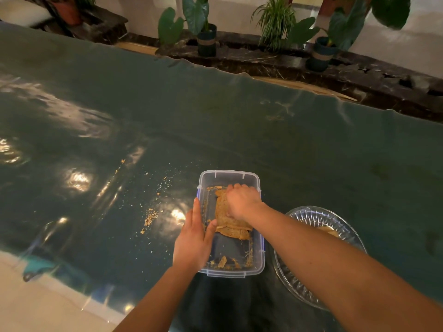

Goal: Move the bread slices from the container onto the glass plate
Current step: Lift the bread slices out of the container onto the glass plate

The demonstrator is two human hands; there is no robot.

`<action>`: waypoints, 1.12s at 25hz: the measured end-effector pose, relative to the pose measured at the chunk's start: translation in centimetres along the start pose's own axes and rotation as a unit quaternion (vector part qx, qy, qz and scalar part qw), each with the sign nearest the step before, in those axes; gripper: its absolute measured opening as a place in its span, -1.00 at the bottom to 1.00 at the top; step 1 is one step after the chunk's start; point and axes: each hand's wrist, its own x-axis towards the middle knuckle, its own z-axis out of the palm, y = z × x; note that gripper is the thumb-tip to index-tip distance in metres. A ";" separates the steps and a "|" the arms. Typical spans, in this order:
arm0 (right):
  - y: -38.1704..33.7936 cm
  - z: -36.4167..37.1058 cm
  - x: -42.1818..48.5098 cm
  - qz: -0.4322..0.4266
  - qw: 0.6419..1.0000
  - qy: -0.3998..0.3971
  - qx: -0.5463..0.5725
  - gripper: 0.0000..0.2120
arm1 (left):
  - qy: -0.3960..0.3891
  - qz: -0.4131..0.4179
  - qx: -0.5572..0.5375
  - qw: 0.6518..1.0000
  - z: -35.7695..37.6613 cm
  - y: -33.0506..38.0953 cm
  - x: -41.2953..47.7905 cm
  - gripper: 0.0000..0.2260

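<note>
A clear plastic container [230, 177] stands on the green table near the front edge. Brown bread slices [224, 218] lie stacked inside it, with broken bits at its near end. My right hand [242, 201] reaches down into the container and its fingers curl over the far edge of the slices. My left hand [194, 238] presses flat against the container's left wall, thumb over the rim touching the bread. The glass plate [309, 216] sits just right of the container, half hidden under my right forearm, with a piece of bread [330, 232] on it.
Bread crumbs [151, 218] are scattered on the green plastic-covered table [215, 130] left of the container. Potted plants [206, 39] stand on a dark ledge beyond the table's far edge. The pale floor shows at the lower left.
</note>
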 end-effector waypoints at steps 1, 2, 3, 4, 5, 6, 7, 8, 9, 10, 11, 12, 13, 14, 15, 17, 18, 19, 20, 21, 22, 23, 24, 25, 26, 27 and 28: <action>0.0 0.0 0.1 0.003 1.000 0.004 -0.001 -0.29 | 0.001 0.002 -0.002 1.000 0.0 0.0 0.0 -0.33; 0.1 0.0 0.1 0.005 1.000 0.009 -0.003 -0.30 | 0.003 0.004 -0.004 1.000 0.0 0.0 0.0 -0.33; 0.2 0.0 0.1 0.004 1.000 0.012 -0.002 -0.31 | 0.005 0.003 -0.004 1.000 0.0 0.0 0.0 -0.33; 0.2 -0.1 0.0 0.004 1.000 0.012 0.003 -0.33 | 0.007 0.003 -0.003 1.000 0.0 -0.1 0.0 -0.33; 0.2 -0.2 -0.1 0.003 1.000 0.009 0.009 -0.35 | 0.009 0.004 -0.002 1.000 0.1 -0.1 0.0 -0.32; 0.2 -0.3 -0.2 0.001 1.000 0.005 0.014 -0.38 | 0.009 0.005 -0.001 1.000 0.1 -0.1 -0.1 -0.32; 0.2 -0.4 -0.3 -0.001 1.000 0.000 0.019 -0.42 | 0.009 0.005 0.000 1.000 0.1 0.0 -0.1 -0.32; 0.2 -0.5 -0.4 -0.001 1.000 -0.003 0.024 -0.47 | 0.009 0.006 0.002 1.000 0.1 0.0 -0.1 -0.32; 0.2 -0.6 -0.6 0.000 1.000 -0.006 0.029 -0.51 | 0.009 0.006 0.004 1.000 0.1 0.0 -0.1 -0.32; 0.1 -0.6 -0.8 0.001 0.999 -0.011 0.034 -0.53 | 0.008 0.005 0.006 1.000 0.1 0.0 -0.1 -0.32; 0.0 -0.6 -1.0 0.002 0.999 -0.016 0.039 -0.54 | 0.008 0.003 0.007 1.000 0.1 0.0 0.0 -0.33; -0.2 -0.4 -1.1 0.002 0.999 -0.022 0.042 -0.53 | 0.008 0.002 0.008 1.000 0.1 0.0 -0.1 -0.34; -0.4 -0.2 -1.3 0.004 0.999 -0.029 0.045 -0.52 | 0.007 0.002 0.010 1.000 0.1 0.0 -0.1 -0.35; -0.6 0.0 -1.5 0.008 0.998 -0.038 0.049 -0.51 | 0.005 0.001 0.011 1.000 0.0 0.1 -0.2 -0.35; -0.8 0.2 -1.6 0.013 0.997 -0.049 0.056 -0.49 | 0.004 0.001 0.011 1.000 0.0 0.1 -0.2 -0.35; -1.2 0.5 -1.8 0.023 0.994 -0.069 0.077 -0.47 | 0.002 -0.002 0.011 1.000 0.0 0.1 -0.2 -0.33; -1.2 0.6 -1.9 0.026 0.993 -0.074 0.086 -0.46 | 0.001 -0.004 0.010 1.000 0.0 0.1 -0.1 -0.33; -1.3 0.6 -2.0 0.026 0.993 -0.075 0.092 -0.45 | 0.001 -0.005 0.008 1.000 0.0 0.1 -0.1 -0.32; -1.3 0.5 -2.2 0.026 0.992 -0.074 0.095 -0.45 | 0.001 -0.005 0.006 1.000 0.0 0.1 -0.1 -0.32; -1.3 0.5 -2.3 0.026 0.992 -0.073 0.101 -0.47 | 0.001 -0.003 0.006 1.000 0.1 0.1 -0.1 -0.32; -1.3 0.6 -2.5 0.027 0.991 -0.075 0.111 -0.50 | -0.001 -0.003 0.005 1.000 0.0 0.0 -0.1 -0.31; -1.3 0.6 -2.7 0.028 0.989 -0.083 0.123 -0.50 | -0.004 -0.004 0.006 1.000 0.0 0.0 -0.1 -0.30; -1.3 0.5 -2.9 0.027 0.986 -0.093 0.133 -0.49 | -0.008 -0.005 0.007 1.000 0.0 0.0 0.0 -0.30; -1.3 0.4 -3.2 0.026 0.984 -0.101 0.141 -0.48 | -0.009 -0.004 0.008 1.000 0.1 0.1 0.0 -0.30; -1.2 0.2 -3.5 0.024 0.983 -0.105 0.151 -0.48 | -0.011 -0.002 0.007 1.000 0.1 0.1 0.1 -0.29; -0.9 -0.1 -3.9 0.024 0.981 -0.102 0.163 -0.50 | -0.013 0.002 0.006 1.000 0.2 0.1 0.1 -0.29; -0.5 -0.5 -4.5 0.025 0.979 -0.096 0.177 -0.53 | -0.015 0.004 0.003 1.000 0.2 0.2 0.0 -0.29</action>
